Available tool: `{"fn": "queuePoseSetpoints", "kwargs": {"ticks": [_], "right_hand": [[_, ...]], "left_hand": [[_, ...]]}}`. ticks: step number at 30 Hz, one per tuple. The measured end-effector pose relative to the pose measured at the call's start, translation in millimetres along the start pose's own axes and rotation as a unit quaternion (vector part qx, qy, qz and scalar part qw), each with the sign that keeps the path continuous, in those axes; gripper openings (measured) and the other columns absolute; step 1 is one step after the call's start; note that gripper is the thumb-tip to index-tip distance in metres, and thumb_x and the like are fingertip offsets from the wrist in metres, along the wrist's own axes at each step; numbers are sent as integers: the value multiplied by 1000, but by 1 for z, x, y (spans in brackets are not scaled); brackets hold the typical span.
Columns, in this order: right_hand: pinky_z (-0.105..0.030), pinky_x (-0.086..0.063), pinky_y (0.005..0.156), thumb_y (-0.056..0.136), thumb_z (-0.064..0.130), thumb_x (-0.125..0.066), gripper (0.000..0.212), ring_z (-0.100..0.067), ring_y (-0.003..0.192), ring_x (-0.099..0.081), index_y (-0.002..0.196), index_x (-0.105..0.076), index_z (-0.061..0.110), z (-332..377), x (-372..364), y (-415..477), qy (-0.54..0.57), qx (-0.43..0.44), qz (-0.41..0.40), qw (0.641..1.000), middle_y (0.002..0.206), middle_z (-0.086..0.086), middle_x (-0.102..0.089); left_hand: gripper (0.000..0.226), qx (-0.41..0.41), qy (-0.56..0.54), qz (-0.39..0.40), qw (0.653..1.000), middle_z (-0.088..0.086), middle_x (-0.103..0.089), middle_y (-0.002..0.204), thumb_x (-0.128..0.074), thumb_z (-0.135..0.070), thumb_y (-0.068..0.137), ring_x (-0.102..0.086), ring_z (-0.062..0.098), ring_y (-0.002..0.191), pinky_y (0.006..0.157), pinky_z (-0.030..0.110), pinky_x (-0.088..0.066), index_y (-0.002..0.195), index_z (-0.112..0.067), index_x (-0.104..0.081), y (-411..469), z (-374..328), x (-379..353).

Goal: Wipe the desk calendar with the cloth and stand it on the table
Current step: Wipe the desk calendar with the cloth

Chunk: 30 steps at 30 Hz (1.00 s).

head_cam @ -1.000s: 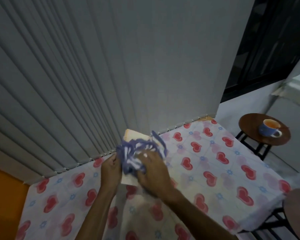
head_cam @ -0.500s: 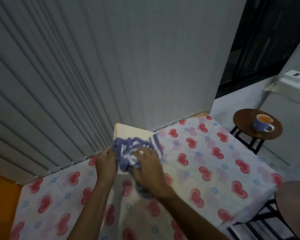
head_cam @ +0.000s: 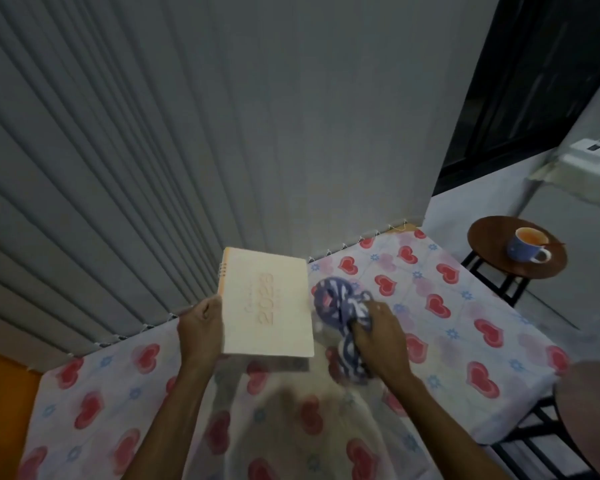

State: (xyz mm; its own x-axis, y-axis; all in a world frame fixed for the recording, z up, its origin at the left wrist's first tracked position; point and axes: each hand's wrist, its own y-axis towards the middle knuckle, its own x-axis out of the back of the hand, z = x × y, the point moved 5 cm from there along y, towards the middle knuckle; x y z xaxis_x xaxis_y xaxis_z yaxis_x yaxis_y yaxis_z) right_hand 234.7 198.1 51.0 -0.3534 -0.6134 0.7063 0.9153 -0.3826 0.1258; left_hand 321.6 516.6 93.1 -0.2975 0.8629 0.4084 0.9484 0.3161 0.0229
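Note:
A cream desk calendar (head_cam: 267,303) with a spiral binding along its left edge is held above the table, its cover facing me with faint "2022" lettering turned sideways. My left hand (head_cam: 201,327) grips its left edge. My right hand (head_cam: 378,336) is just right of the calendar, off its surface, closed on a bunched blue-and-white cloth (head_cam: 340,306). The table (head_cam: 465,341) below wears a white cover printed with red hearts.
Grey vertical blinds (head_cam: 187,133) hang right behind the table. A small round wooden stool (head_cam: 489,247) at the right carries a blue cup (head_cam: 527,249) with a drink. Another round seat (head_cam: 593,410) sits at the lower right. A dark window is at the upper right.
My right hand has drawn the cloth off the calendar to the right, so the whole cover now shows. The left hand keeps its hold.

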Motion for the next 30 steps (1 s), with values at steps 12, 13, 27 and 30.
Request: {"fn": "queuePoseSetpoints", "kwargs": {"ticks": [12, 13, 27, 30], "right_hand": [[-42, -38, 119, 98, 41, -47, 45, -21, 139, -48, 142, -51, 30, 104, -44, -16, -26, 223, 98, 969, 149, 2, -55], [-41, -37, 120, 100, 38, -47, 44, -20, 139, -48, 142, -52, 28, 98, -44, 1, -36, 206, 92, 974, 149, 2, -55], [-42, -48, 108, 92, 40, -57, 49, -25, 130, -52, 140, -48, 30, 133, -56, -40, -36, 254, 81, 963, 144, -1, -56], [-43, -45, 109, 97, 44, -51, 47, -27, 135, -51, 142, -48, 29, 112, -53, -40, -32, 251, 129, 959, 150, -3, -54]], "left_hand": [[24, -30, -45, 81, 995, 12, -68, 83, -50, -2, 100, -59, 22, 77, 66, 28, -49, 84, -5, -68, -19, -17, -29], [24, -34, -38, 87, 995, 10, -71, 87, -50, -5, 101, -62, 23, 78, 69, 31, -51, 88, -4, -71, -22, -17, -29], [22, 54, -91, 77, 991, 0, -67, 81, -47, 0, 99, -62, 16, 75, 80, 36, -50, 104, -5, -69, -17, 3, -26], [33, 55, -45, 57, 996, -4, -62, 68, -52, -3, 99, -54, 12, 62, 70, 34, -43, 72, -16, -62, -19, 16, -28]]}}
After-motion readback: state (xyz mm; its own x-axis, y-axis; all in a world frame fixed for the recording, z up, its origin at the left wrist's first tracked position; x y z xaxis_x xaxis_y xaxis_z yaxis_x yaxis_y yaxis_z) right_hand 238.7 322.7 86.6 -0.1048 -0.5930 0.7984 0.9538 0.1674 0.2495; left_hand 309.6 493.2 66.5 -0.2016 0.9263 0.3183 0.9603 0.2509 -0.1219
